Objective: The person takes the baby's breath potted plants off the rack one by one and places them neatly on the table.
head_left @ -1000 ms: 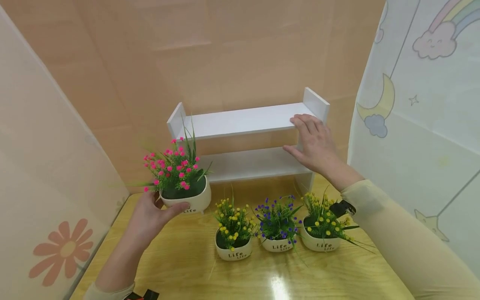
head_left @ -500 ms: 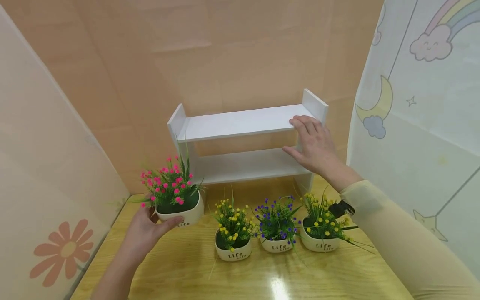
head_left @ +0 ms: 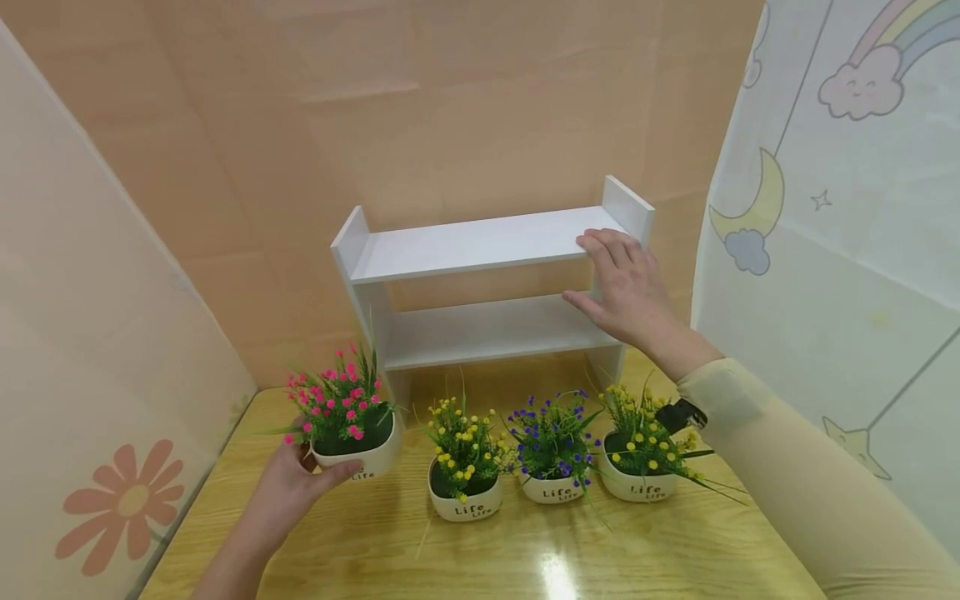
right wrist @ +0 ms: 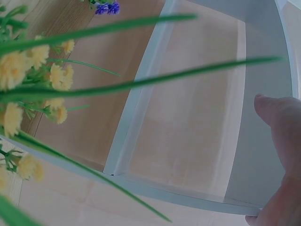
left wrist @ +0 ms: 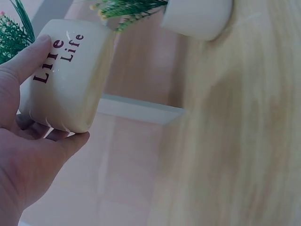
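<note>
A white oval pot (left wrist: pixel 70 89) marked "Life", planted with pink artificial flowers (head_left: pixel 337 404), is in my left hand (head_left: pixel 288 492). The thumb presses its lettered front and the other fingers lie around its side and back. In the left wrist view, the pot is held up off the table, left of the other pots. At the white two-tier shelf (head_left: pixel 480 242), my right hand (head_left: pixel 630 287) grips the right end of the upper board, fingers over the top and thumb below its front edge. The right wrist view shows the thumb (right wrist: pixel 273 106) against the board's underside.
On the wooden table (head_left: pixel 420 567), in front of the shelf, a yellow-flowered pot (head_left: pixel 465 500), a purple-flowered pot (head_left: pixel 555 483) and another yellow-flowered pot (head_left: pixel 641 483) stand in a row. The last is beneath my right forearm. Cloth walls (head_left: pixel 487 100) enclose the table.
My left hand has moved down and slightly left with the pink-flowered pot, from in front of the shelf's left end towards the table. The right hand has stayed on the shelf.
</note>
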The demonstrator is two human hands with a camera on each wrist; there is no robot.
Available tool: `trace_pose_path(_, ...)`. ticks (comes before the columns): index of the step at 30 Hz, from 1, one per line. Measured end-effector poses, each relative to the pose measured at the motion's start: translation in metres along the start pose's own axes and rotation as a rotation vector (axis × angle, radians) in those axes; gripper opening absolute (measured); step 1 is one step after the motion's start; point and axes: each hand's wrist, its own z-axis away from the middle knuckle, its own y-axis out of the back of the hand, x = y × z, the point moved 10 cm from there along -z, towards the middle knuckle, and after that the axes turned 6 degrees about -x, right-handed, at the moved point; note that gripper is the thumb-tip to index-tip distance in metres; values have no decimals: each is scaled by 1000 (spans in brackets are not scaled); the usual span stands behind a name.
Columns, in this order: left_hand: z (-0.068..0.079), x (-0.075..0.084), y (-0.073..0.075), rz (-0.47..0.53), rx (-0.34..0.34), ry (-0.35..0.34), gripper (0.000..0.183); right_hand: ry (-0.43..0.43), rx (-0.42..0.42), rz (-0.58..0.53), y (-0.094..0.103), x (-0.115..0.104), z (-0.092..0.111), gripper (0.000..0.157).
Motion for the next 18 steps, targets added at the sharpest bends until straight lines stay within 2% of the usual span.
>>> trace_pose_path(7, -1, -23, -11, 8, -38, 13, 99, -9, -7, 0, -1, 2, 0, 86)
trace_pose_path(11, -1, -36, -17, 17, -64, 32, 103, -13, -9, 5, -1, 2, 0, 86)
trace_pose_path(18, -1, -49, -23, -15, -55, 42, 105, -11, -6, 12, -2, 1, 0, 85)
